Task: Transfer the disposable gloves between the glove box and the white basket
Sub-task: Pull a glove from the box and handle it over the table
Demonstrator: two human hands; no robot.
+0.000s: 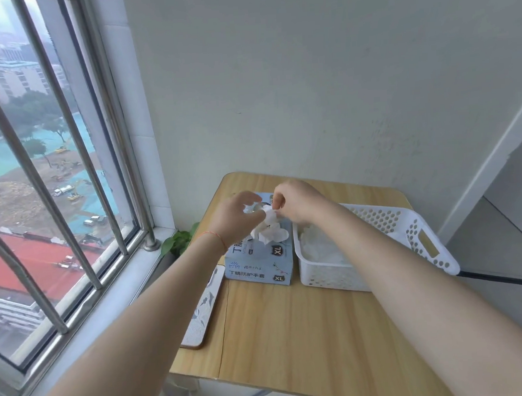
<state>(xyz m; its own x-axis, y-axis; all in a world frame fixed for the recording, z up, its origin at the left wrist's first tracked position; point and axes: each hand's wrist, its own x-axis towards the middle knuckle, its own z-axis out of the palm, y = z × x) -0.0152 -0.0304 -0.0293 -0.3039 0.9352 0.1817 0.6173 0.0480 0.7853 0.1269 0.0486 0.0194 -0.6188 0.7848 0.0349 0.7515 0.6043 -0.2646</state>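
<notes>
1. One view only, from a camera worn on the person's head
2. It looks forward and down along both forearms to a wooden table (293, 319) in a corner
3. Window (51, 181) at left, wall ahead

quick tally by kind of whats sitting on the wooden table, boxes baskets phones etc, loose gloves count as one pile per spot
Glove box: 1
White basket: 1
Phone in a patterned case, at the table's left edge: 1
Glove piles: 2, one bunch at the box opening, held by the left hand and right hand, and one pile inside the basket
Total: 5
</notes>
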